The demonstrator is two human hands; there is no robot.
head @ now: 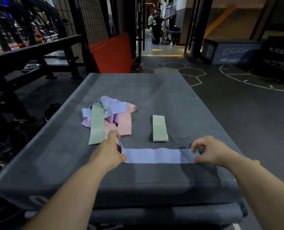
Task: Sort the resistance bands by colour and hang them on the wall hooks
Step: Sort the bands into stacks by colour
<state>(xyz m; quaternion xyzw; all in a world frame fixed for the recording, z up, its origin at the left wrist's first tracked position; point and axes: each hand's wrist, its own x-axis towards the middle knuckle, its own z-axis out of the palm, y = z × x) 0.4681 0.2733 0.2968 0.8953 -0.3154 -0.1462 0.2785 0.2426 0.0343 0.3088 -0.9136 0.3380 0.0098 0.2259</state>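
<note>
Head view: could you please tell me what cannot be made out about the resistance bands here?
In the head view:
- Band pile: overlapping hides the count.
- Blue band: left hand and right hand cover its ends.
- Separate green band: print blurred, only partly legible.
- Wall hooks: outside the frame.

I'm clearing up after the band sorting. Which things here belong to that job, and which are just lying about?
Job: lilac band pinched by left hand and right hand; single green band; pile of mixed bands.
Lying about: red mat; grey box; yellow cord on the floor.
</note>
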